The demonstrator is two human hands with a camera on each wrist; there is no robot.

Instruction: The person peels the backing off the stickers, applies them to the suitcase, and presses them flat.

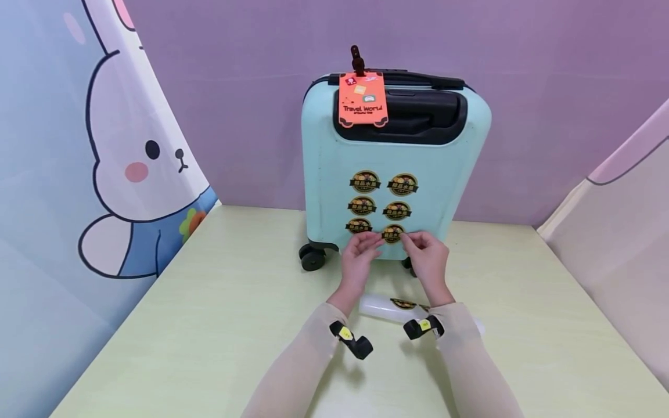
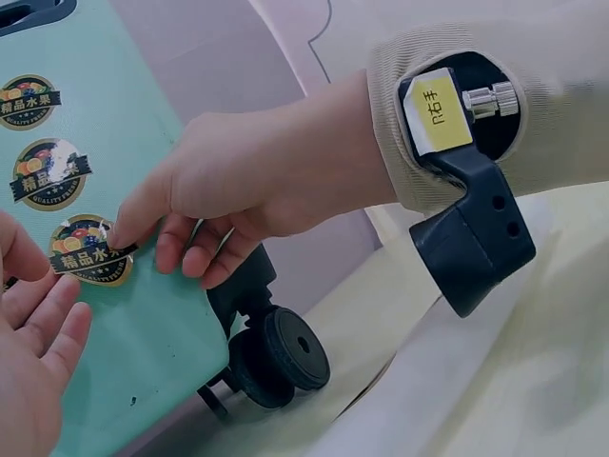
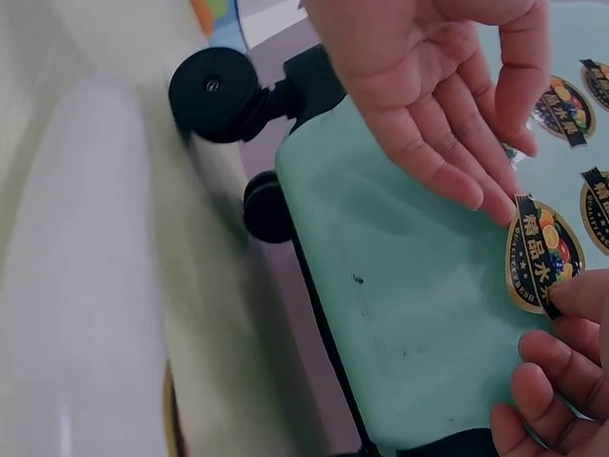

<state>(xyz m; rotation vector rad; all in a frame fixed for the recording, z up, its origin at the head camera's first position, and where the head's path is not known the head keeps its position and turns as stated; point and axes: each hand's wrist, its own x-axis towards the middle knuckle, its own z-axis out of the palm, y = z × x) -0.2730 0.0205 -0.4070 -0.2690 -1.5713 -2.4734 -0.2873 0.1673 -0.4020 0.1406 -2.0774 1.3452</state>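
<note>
A mint-green suitcase (image 1: pixel 326 174) stands upright, with round black-and-gold fruit stickers in two columns on its front. At the lowest sticker of the right column (image 1: pixel 393 234), my right hand (image 1: pixel 430 256) pinches the right edge between thumb and fingertip. The sticker lies about flat against the shell. From the other side, my left hand (image 1: pixel 359 255) reaches in with fairly straight fingers, a fingertip touching the sticker's left end in the right wrist view. That hand partly covers the lowest sticker of the left column (image 1: pixel 358 225).
A whitish roll (image 1: pixel 381 307) bearing more such stickers lies on the pale green table (image 1: pixel 219 325), partly behind the right forearm. An orange luggage tag (image 1: pixel 363 101) hangs from the black top handle (image 1: pixel 439 81). Black wheels (image 1: pixel 312 259) stand under the suitcase. Printed cloth (image 1: pixel 120 145) hangs at the left.
</note>
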